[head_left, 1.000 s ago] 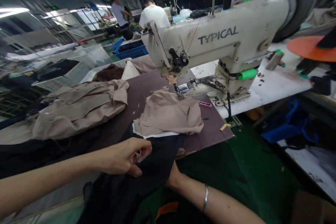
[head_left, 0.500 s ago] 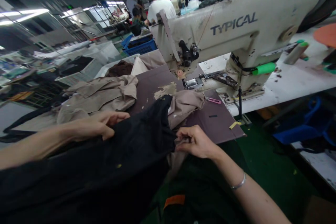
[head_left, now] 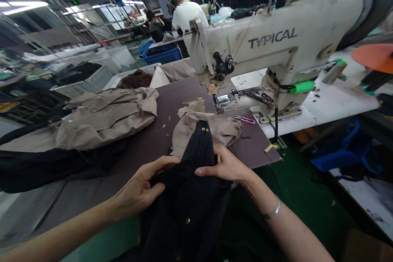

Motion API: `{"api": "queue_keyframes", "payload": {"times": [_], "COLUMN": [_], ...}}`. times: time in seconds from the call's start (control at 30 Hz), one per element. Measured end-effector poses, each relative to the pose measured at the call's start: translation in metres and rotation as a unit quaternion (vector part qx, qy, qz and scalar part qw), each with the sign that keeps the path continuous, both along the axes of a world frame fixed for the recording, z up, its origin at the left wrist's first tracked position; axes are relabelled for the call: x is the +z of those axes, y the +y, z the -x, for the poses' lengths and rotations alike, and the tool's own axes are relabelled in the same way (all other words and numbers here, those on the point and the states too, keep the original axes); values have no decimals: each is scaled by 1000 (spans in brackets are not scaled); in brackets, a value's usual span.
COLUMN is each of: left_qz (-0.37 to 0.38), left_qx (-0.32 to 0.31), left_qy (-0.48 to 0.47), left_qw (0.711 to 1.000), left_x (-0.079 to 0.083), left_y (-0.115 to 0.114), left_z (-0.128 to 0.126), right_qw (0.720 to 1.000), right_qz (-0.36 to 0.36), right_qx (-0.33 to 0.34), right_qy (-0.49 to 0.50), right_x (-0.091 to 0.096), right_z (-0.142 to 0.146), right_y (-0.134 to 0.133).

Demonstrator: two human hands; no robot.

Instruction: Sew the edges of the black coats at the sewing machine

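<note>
A black garment (head_left: 187, 196) with brass-coloured snaps hangs from the table's front edge toward me, its narrow end lying on the tabletop. Under that end is a crumpled beige cloth part (head_left: 186, 129). My left hand (head_left: 139, 184) grips the garment's left side, fingertips partly hidden by the cloth. On the opposite side my right hand (head_left: 227, 166) holds it, thumb on top and fingers along the edge. Beyond stands a sewing machine (head_left: 260, 41), its presser area apart from the garment. Pink-handled thread snips (head_left: 245, 119) lie right of the beige cloth.
More beige and black garments (head_left: 110, 118) are heaped on the left. The brown tabletop (head_left: 167, 94) has a worn patch. A green thread cone (head_left: 302, 86) is by the machine's post. A blue basket (head_left: 162, 55) and a person in white (head_left: 188, 16) are farther back.
The black garment has swung from lying leftward to hanging straight toward me, snaps showing. My left hand moved right and down; my right hand shifted from the beige cloth onto the black edge.
</note>
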State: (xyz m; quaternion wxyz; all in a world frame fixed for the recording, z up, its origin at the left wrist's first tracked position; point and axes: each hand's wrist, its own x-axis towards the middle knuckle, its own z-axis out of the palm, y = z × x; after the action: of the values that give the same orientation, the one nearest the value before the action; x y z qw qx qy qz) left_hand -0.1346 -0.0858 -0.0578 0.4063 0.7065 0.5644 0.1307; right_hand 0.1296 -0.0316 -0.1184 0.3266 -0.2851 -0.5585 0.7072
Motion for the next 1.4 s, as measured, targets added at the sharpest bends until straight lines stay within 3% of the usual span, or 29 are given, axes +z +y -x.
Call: {"api": "queue_keyframes", "payload": {"times": [0.07,0.13,0.2,0.3,0.33,0.4,0.47,0.57,0.63,0.73,0.8,0.9,1.0,1.07,1.17,1.27,1.4], "left_qz": [-4,17,42,60,52,-2,-73,-177,-231,-279,-285,-276,-285,-312,-351,-379,-396], "left_qx": [38,54,4,-120,-136,-119,-44,85,134,152,153,182,204,203,208,200,191], "left_qy": [-9,-14,10,46,37,20,15,9,-3,-31,-63,-121,-148,-135,-100,-83,-72], "left_qw": [999,998,999,990,989,993,996,980,964,948,944,936,925,918,908,900,895], "left_x": [-14,-25,-24,3,15,33,37,19,3,-13,-21,-32,-40,-42,-39,-36,-37], "left_y": [-6,-6,1,17,22,33,41,47,45,37,32,29,28,28,28,29,29], "left_z": [-2,-1,0,-4,-9,-22,-40,-62,-70,-73,-74,-76,-78,-78,-79,-82,-89], "right_qw": [995,993,995,997,995,986,975,963,967,995,998,989,988,989,994,967,925], "right_qz": [53,71,52,-17,-46,-101,-141,-163,-143,-36,56,114,104,88,-14,-108,-154], "right_qx": [33,17,-8,-68,-87,-115,-136,-162,-160,-82,-26,-26,-68,-93,-110,-148,-262], "right_qy": [76,96,80,14,-15,-67,-106,-138,-133,-53,30,93,91,80,-25,-180,-229], "right_x": [-4,-9,-12,-10,-7,-2,4,7,1,-20,-37,-58,-60,-49,-25,-10,-21], "right_z": [0,1,4,13,17,23,25,17,6,-9,-11,-5,-3,-9,-26,-35,-30], "right_y": [0,0,0,-1,-2,-4,-7,-11,-13,-17,-19,-17,-12,-11,-18,-34,-53]}}
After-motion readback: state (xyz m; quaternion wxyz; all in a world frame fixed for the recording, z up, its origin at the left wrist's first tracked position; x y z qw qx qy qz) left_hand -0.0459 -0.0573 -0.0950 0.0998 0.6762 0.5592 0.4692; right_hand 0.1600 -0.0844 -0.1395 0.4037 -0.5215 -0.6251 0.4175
